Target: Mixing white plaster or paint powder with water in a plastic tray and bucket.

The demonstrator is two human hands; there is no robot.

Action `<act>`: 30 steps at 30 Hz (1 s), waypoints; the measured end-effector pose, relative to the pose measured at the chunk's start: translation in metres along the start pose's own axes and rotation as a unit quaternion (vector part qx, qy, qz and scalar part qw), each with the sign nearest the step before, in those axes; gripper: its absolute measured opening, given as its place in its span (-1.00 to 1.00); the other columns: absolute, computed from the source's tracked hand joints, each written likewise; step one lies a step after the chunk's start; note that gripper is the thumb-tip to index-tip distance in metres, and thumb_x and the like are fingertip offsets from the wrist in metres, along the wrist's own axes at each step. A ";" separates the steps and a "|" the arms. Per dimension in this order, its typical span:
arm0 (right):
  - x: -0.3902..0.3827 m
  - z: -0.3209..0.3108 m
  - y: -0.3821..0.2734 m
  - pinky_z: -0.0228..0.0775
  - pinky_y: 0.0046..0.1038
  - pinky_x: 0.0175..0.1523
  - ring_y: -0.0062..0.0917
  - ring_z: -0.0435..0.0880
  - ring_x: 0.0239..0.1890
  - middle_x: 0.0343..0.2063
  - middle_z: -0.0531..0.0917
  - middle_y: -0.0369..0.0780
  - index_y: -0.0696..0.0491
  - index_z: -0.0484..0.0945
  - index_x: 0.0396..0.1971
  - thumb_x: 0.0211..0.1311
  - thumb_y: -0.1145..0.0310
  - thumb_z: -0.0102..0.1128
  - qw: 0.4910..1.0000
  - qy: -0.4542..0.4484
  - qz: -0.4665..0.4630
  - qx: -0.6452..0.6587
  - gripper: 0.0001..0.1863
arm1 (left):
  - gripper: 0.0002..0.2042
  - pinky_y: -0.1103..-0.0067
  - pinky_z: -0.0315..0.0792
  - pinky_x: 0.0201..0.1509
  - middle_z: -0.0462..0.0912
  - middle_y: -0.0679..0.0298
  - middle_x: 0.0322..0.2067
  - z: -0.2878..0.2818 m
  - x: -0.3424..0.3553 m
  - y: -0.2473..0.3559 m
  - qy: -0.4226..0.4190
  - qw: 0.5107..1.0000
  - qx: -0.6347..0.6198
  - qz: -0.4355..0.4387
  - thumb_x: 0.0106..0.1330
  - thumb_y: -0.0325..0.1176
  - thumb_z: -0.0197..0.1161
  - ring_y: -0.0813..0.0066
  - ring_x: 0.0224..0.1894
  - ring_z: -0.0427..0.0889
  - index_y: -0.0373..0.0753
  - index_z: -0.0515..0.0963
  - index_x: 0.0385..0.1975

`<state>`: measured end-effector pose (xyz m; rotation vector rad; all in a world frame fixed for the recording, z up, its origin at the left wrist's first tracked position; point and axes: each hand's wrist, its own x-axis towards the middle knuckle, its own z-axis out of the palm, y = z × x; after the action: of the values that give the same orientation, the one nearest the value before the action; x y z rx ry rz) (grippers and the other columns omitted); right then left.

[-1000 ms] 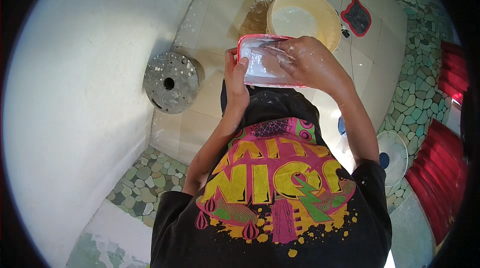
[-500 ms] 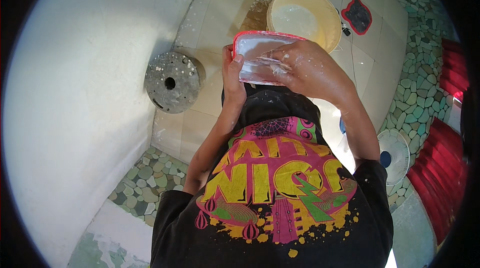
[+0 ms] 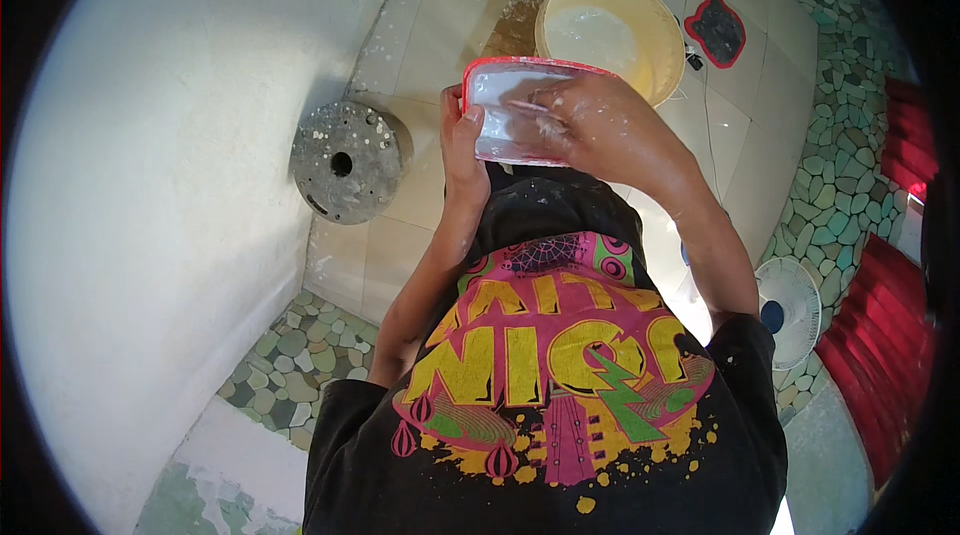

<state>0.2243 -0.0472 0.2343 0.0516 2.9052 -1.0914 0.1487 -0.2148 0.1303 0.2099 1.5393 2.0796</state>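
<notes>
In front of my body is a tub with a red rim (image 3: pixel 495 61), its inside coated with white, paste-like material. My left hand (image 3: pixel 464 150) is closed on the tub's left side, the thumb lying over the near edge. My right hand (image 3: pixel 612 130) reaches into the tub from the right, spotted with white. Its fingers are bunched together and smeared white; what they hold, if anything, I cannot make out. Just beyond the tub stands a cream bucket (image 3: pixel 660 45) with whitish liquid at its bottom.
A round grey spool-like block (image 3: pixel 365 190) stands by the white wall (image 3: pixel 170 165) on the left. A paint-spattered board (image 3: pixel 520 10) lies beside the bucket. To the right are a red-edged black mat (image 3: pixel 717 30), a cable, a fan (image 3: pixel 797 320) and red fabric (image 3: pixel 870 335).
My right hand has turned slightly, and its fingers have shifted within the tub. The tub and my left hand have moved a little up and to the left.
</notes>
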 end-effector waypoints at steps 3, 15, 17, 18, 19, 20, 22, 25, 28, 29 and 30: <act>-0.002 -0.005 0.003 0.53 -0.13 -0.10 -0.09 0.69 -0.24 -0.34 0.71 -0.02 0.11 0.71 -0.22 0.08 0.41 0.26 1.000 0.015 0.005 -0.004 -0.75 | -0.52 0.53 0.28 0.13 0.47 0.18 -0.12 0.001 0.000 0.003 0.000 1.000 -0.006 0.001 0.36 -0.02 0.05 0.47 -0.03 0.42 -0.36 0.39 0.00; -0.005 0.011 0.002 0.53 -0.13 -0.09 -0.08 0.69 -0.26 -0.34 0.71 -0.02 0.15 0.70 -0.25 0.09 0.45 0.21 1.000 -0.020 0.016 0.004 -0.77 | -0.53 0.53 0.31 0.08 0.49 0.16 -0.19 0.000 -0.001 0.003 -0.009 0.998 0.055 -0.004 0.35 -0.03 0.06 0.45 -0.09 0.44 -0.38 0.39 -0.03; -0.005 0.009 0.005 0.53 -0.13 -0.10 -0.09 0.69 -0.26 -0.33 0.71 -0.02 0.14 0.71 -0.26 0.12 0.41 0.21 0.999 -0.029 0.016 -0.013 -0.78 | -0.53 0.54 0.32 0.06 0.50 0.17 -0.20 0.000 -0.001 0.002 -0.004 0.998 0.060 -0.005 0.35 -0.03 0.06 0.45 -0.11 0.45 -0.38 0.40 -0.04; -0.005 0.008 0.006 0.53 -0.13 -0.10 -0.09 0.69 -0.26 -0.33 0.71 -0.02 0.14 0.71 -0.26 0.12 0.41 0.21 0.999 -0.029 0.016 -0.012 -0.78 | -0.54 0.55 0.32 0.04 0.50 0.17 -0.20 0.000 -0.001 0.001 0.000 0.999 0.048 -0.009 0.36 -0.03 0.06 0.47 -0.12 0.44 -0.38 0.40 -0.04; -0.006 0.008 0.007 0.54 -0.13 -0.11 -0.09 0.69 -0.26 -0.33 0.71 -0.02 0.14 0.71 -0.28 0.13 0.38 0.22 1.000 -0.007 0.016 -0.006 -0.79 | -0.54 0.56 0.32 0.03 0.50 0.18 -0.20 0.000 0.000 0.001 0.004 0.999 0.036 -0.014 0.36 -0.04 0.06 0.48 -0.12 0.44 -0.38 0.40 -0.04; -0.007 0.007 0.007 0.54 -0.13 -0.12 -0.10 0.69 -0.27 -0.34 0.71 -0.02 0.13 0.71 -0.29 0.15 0.35 0.22 1.000 0.016 0.015 0.000 -0.79 | -0.54 0.56 0.32 0.03 0.50 0.18 -0.20 0.000 -0.001 0.001 0.004 0.999 0.037 -0.014 0.36 -0.04 0.06 0.48 -0.12 0.44 -0.38 0.40 -0.04; -0.006 -0.001 0.007 0.54 -0.16 -0.09 -0.10 0.69 -0.25 -0.31 0.72 -0.03 0.12 0.70 -0.19 0.14 0.40 0.23 0.999 -0.006 0.039 -0.031 -0.75 | -0.56 0.57 0.31 0.02 0.49 0.19 -0.20 0.000 -0.001 0.003 -0.006 1.000 0.023 -0.014 0.38 -0.05 0.05 0.51 -0.14 0.42 -0.38 0.40 -0.05; -0.005 -0.009 0.001 0.54 -0.16 -0.11 -0.10 0.70 -0.26 -0.32 0.72 -0.04 0.10 0.70 -0.17 0.15 0.38 0.24 0.997 -0.014 0.051 -0.062 -0.74 | -0.57 0.58 0.31 0.02 0.48 0.21 -0.21 0.003 -0.003 0.002 0.011 0.999 0.018 -0.029 0.39 -0.06 0.05 0.52 -0.15 0.41 -0.38 0.40 -0.05; -0.009 -0.016 -0.010 0.55 -0.15 -0.16 -0.12 0.70 -0.29 -0.35 0.72 -0.05 0.09 0.71 -0.22 0.17 0.31 0.23 0.996 0.005 0.041 -0.076 -0.76 | -0.57 0.58 0.31 0.01 0.48 0.20 -0.21 0.006 -0.002 0.006 0.022 0.999 0.004 -0.033 0.39 -0.07 0.04 0.52 -0.15 0.41 -0.38 0.39 -0.04; -0.010 -0.017 -0.012 0.56 -0.16 -0.16 -0.14 0.71 -0.28 -0.33 0.73 -0.07 0.07 0.71 -0.19 0.17 0.31 0.23 0.995 0.010 0.041 -0.090 -0.75 | -0.57 0.58 0.31 0.01 0.48 0.20 -0.21 0.004 -0.003 0.005 0.024 0.999 0.003 -0.033 0.39 -0.07 0.04 0.52 -0.15 0.41 -0.38 0.39 -0.04; -0.010 -0.016 -0.014 0.56 -0.16 -0.16 -0.14 0.71 -0.28 -0.33 0.73 -0.07 0.07 0.71 -0.19 0.17 0.31 0.23 0.995 0.010 0.041 -0.090 -0.75 | -0.58 0.57 0.32 0.02 0.49 0.20 -0.21 0.004 -0.003 0.005 0.029 0.999 0.020 -0.035 0.39 -0.08 0.04 0.51 -0.15 0.42 -0.38 0.39 -0.04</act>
<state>0.2337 -0.0473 0.2566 0.1763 2.9755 -0.8176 0.1509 -0.2138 0.1364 0.1089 1.6014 2.0183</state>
